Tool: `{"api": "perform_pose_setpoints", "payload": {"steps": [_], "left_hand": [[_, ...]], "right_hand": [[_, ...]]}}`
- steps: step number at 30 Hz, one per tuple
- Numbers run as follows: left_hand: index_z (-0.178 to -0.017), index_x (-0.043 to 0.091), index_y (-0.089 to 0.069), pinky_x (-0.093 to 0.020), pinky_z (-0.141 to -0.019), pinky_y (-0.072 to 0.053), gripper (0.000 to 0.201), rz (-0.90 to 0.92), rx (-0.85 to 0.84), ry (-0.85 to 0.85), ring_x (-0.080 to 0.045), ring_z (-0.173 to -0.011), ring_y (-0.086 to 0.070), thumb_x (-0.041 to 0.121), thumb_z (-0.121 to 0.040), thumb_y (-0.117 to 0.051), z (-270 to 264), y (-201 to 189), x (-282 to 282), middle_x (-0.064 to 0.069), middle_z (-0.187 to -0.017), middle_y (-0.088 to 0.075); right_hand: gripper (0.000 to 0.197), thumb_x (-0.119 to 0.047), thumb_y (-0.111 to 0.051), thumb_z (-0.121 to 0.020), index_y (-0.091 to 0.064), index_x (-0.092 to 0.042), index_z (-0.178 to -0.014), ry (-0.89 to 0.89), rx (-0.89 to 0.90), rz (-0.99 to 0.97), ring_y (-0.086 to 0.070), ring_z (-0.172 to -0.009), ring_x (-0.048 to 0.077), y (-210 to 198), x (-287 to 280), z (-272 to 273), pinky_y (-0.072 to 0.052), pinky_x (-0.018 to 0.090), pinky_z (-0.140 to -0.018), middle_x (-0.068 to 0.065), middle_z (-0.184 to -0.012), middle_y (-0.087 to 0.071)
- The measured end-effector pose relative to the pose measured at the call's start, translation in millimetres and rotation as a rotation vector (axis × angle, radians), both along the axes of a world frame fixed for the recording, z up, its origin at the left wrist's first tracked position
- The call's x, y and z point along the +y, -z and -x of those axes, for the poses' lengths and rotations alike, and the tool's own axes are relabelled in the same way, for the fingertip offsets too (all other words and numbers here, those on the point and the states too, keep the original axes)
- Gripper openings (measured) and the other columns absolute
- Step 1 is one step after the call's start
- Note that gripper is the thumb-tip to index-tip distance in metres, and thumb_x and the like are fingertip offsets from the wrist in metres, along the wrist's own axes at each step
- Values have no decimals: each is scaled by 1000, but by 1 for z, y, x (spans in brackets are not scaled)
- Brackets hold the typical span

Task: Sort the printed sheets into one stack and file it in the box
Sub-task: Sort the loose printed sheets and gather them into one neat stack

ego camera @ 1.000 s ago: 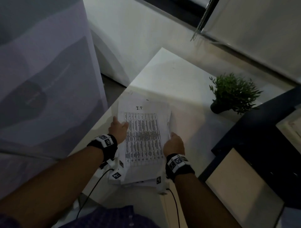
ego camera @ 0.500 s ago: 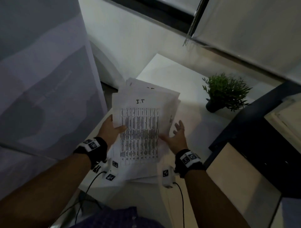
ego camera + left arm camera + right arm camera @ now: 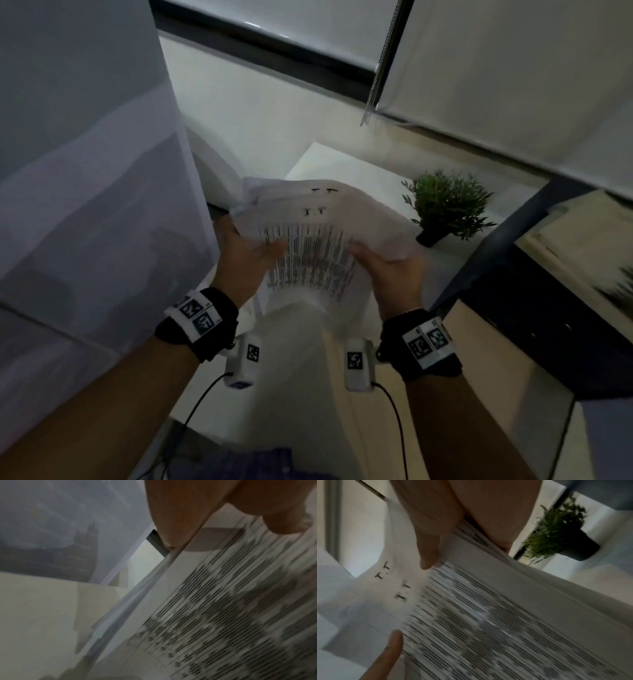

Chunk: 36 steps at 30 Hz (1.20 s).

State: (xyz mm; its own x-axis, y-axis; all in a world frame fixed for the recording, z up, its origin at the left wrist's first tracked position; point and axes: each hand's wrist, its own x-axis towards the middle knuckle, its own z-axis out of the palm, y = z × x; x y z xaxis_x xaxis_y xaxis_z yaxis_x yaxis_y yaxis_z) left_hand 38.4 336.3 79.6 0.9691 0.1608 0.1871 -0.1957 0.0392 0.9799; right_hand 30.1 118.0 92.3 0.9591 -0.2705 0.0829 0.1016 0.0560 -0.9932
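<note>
A sheaf of printed sheets (image 3: 308, 253) with table print and "I.T" headings is held up above the white table (image 3: 342, 168), bowed and fanned at its far end. My left hand (image 3: 246, 260) grips its left edge, thumb on the top page. My right hand (image 3: 390, 270) grips the right edge, thumb on top as well. In the left wrist view the sheets (image 3: 223, 615) run under my left hand (image 3: 188, 507), blurred. In the right wrist view my right hand (image 3: 462, 507) pinches the sheets (image 3: 488, 615).
A small potted plant (image 3: 445, 209) stands on the table just right of the sheets. A dark unit with pale panels (image 3: 513, 308) fills the right side. A tall grey panel (image 3: 85, 171) stands close on the left. A blind chain (image 3: 376, 68) hangs at the back.
The sheets came up off the table and now bow upward, fanned. My right hand let go half a second ago and now grips the right edge again.
</note>
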Motion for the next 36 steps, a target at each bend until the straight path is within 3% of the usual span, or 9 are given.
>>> {"api": "perform_pose_setpoints", "payload": {"steps": [3, 6, 9, 12, 16, 22, 27, 32, 36], "left_hand": [[-92, 63, -59, -12, -72, -53, 63, -41, 54, 5, 7, -89, -66, 6, -73, -78, -1, 2, -3, 23, -93, -70], [-121, 32, -54, -34, -88, -56, 61, -16, 113, -13, -9, -107, -65, 28, -70, -86, -4, 8, 3, 4, -116, -67], [-129, 15, -51, -44, -92, -56, 73, -24, 123, 5, -20, -112, -64, 30, -68, -88, -6, 10, 8, -6, -122, -66], [-122, 21, -54, -41, -93, -56, 61, -16, 109, 0, -16, -109, -65, 27, -69, -84, -10, 8, 9, -5, -118, -67], [-124, 28, -53, -38, -94, -52, 47, -30, 79, 25, -16, -114, -63, 40, -83, -73, -10, 6, 9, -3, -122, -65], [-131, 16, -41, 7, -74, -37, 27, -32, 52, -36, 31, -88, -51, 13, -105, -36, -9, 6, -1, 23, -108, -51], [-116, 35, -41, -6, -76, -46, 21, -75, -40, -79, 16, -88, -58, 18, -103, -39, -9, 4, 0, 13, -103, -57], [-113, 20, -34, -12, -75, -49, 30, 8, -100, -144, 9, -87, -59, 17, -96, -58, -9, 5, -8, 5, -107, -51], [-112, 15, -35, -13, -68, -50, 38, 104, -107, -259, 7, -79, -60, 16, -90, -66, -14, -15, -18, 3, -101, -52]], "right_hand": [[52, -2, -86, -68, -66, 3, -116, 12, -23, -81, -73, -98, 28, -7, 4, 5, -59, 44, -86, 15, -107, -74], [66, -15, -88, -60, -62, -1, -119, 76, -31, -188, -74, -91, 18, -24, 9, 1, -60, 36, -79, 6, -99, -75], [41, -9, -87, -70, -65, -12, -104, 175, -55, -177, -73, -79, 12, -35, 14, -9, -60, 33, -74, -2, -86, -74], [24, 0, -76, -81, -65, -14, -97, 186, -98, -116, -72, -79, 10, -34, 15, -14, -56, 28, -74, -5, -83, -74], [32, 3, -58, -92, -54, -7, -122, 168, -87, -146, -70, -79, 4, -22, 8, -13, -55, 26, -73, -10, -84, -74], [33, 2, -79, -76, -68, -15, -102, 58, -40, -44, -73, -82, 6, -16, 10, -5, -58, 29, -76, -7, -87, -76], [33, 7, -80, -74, -70, -3, -104, 49, -89, -51, -74, -84, 14, -20, 0, -1, -60, 30, -74, -1, -89, -78], [54, 7, -84, -69, -61, -5, -116, 23, -26, -11, -70, -101, 29, -2, -1, -2, -59, 44, -85, 16, -110, -71], [36, 4, -82, -73, -71, -2, -107, 26, -9, 11, -73, -92, 28, 0, 1, 0, -60, 40, -82, 13, -100, -75]]}}
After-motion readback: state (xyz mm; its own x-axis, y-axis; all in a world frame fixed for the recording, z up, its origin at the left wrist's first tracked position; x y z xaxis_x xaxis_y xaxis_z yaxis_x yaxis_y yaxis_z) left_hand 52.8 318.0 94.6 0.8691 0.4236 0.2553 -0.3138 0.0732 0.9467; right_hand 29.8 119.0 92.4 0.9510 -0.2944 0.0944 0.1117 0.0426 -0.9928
